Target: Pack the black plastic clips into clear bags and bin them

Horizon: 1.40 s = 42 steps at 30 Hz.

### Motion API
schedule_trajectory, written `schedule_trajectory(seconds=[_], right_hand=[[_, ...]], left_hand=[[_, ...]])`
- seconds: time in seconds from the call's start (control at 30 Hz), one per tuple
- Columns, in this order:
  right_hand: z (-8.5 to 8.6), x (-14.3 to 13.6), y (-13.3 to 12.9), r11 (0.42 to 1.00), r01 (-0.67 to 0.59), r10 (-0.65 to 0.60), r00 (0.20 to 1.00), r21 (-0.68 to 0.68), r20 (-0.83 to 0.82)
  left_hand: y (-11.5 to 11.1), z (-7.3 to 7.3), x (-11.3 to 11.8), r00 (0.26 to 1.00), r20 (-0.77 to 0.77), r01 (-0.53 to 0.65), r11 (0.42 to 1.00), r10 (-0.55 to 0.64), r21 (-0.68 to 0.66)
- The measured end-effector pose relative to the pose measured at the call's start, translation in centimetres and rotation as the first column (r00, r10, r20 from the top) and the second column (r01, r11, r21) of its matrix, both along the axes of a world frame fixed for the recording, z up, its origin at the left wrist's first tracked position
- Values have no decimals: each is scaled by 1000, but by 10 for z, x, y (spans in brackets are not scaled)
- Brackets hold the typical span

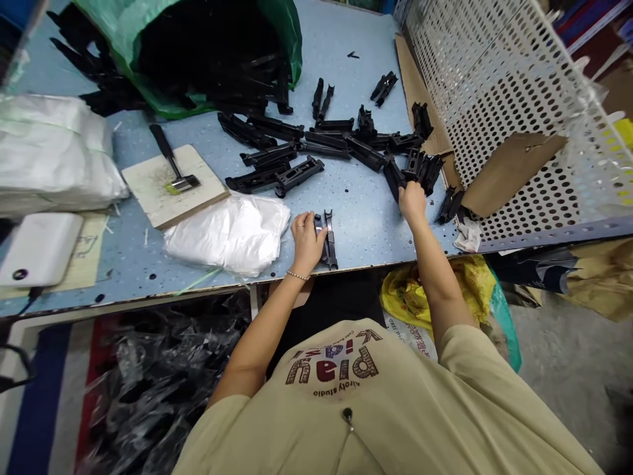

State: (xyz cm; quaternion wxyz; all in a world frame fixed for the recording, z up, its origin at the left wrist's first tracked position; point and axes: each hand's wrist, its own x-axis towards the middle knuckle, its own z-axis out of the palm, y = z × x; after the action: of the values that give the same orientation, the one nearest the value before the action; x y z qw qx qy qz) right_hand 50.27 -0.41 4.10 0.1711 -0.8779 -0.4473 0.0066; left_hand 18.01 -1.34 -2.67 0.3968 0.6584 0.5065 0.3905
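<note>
At the table's front edge, my left hand point(309, 243) is closed around a long black slotted part point(329, 241), which lies lengthwise toward me; a second one may be under the fingers. Farther right, my right hand point(413, 201) pinches the near end of another black slotted part point(394, 177) at the edge of a loose heap. More of these black parts point(299, 175) lie scattered across the middle of the table. A stack of thin white plastic bags point(230, 231) sits just left of my left hand.
A green sack point(295, 39) spills black parts at the back. A hammer point(173, 161) rests on a wooden board point(198, 166). Wrapped white bags point(49, 152) and a white power bank point(42, 249) are at left. A perforated metal panel point(494, 86) and cardboard point(509, 171) border the right.
</note>
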Motion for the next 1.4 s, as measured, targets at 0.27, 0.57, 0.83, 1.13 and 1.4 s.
schedule_trajectory(seconds=[0.27,0.57,0.83,1.13,1.4], right_hand=[[-8,-127,-110,771,-558,572,819,307,51],[40,-112,-55,550,-803,818,573,228,47],[35,-160,-52,788,-489,552,291,375,-781],[42,-167,-100,274,-961,962,274,33,-22],[50,-147,-62,169,-985,984,170,10,46]], left_hand=[[-22,60,37,837,542,238,942,-76,-236],[-45,98,-4,686,719,576,688,-112,-442],[-49,90,-13,825,548,339,897,-139,-284],[-31,103,-23,734,677,304,866,52,-397],[-38,101,-35,728,682,360,808,70,-467]])
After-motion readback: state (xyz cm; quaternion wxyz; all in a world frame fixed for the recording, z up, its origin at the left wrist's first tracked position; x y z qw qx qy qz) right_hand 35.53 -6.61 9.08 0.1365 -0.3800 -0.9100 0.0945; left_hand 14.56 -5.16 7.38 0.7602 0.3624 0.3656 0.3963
